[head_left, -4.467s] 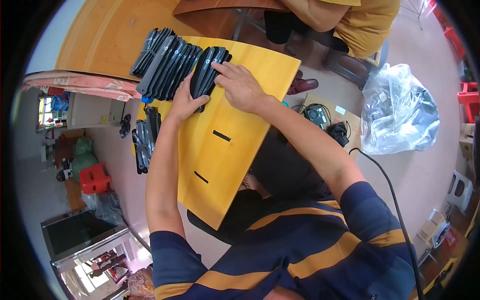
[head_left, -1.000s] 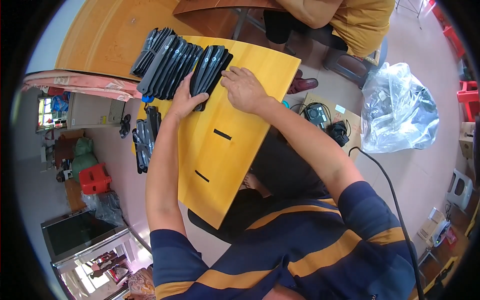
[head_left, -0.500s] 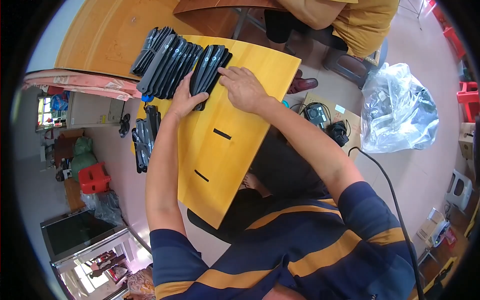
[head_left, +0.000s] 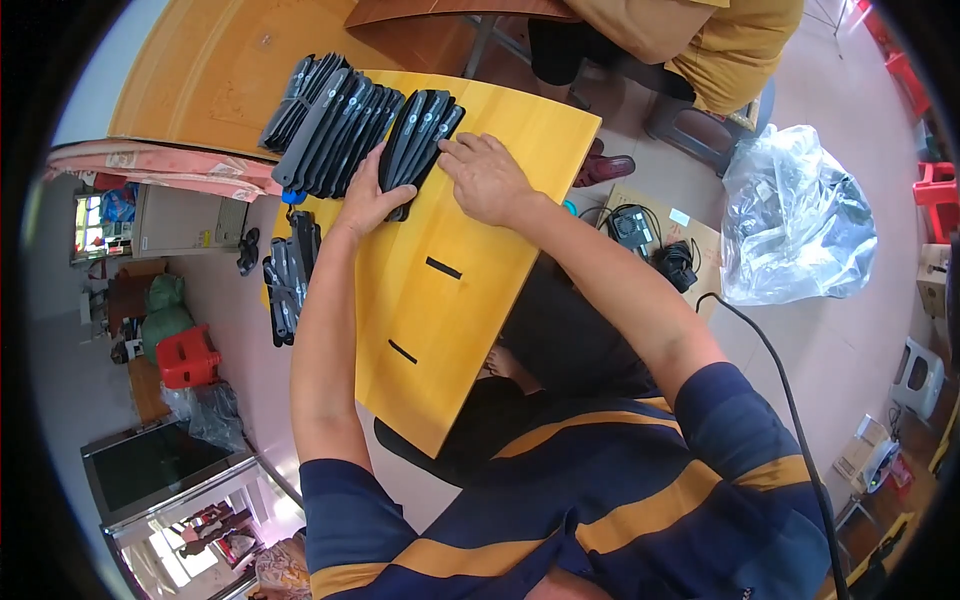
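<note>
A small stack of dark strips [head_left: 424, 143] sits on the yellow surface [head_left: 530, 125].
From the head view, the left hand's [head_left: 369, 203] fingers grip its near end, the right hand's [head_left: 487, 180] bend loosely beside; it looks light, stiff, best squeezed from both sides.

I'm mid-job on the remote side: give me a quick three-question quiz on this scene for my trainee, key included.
1. The table under the hands is: A) white, B) yellow, C) red.
2. True or false: the thumb of the left hand is at the near end of the rightmost group of dark flat pieces.
3. How many short black marks show on the table, nearer the person than the hands?

Key: 1. B; 2. true; 3. two.
</note>
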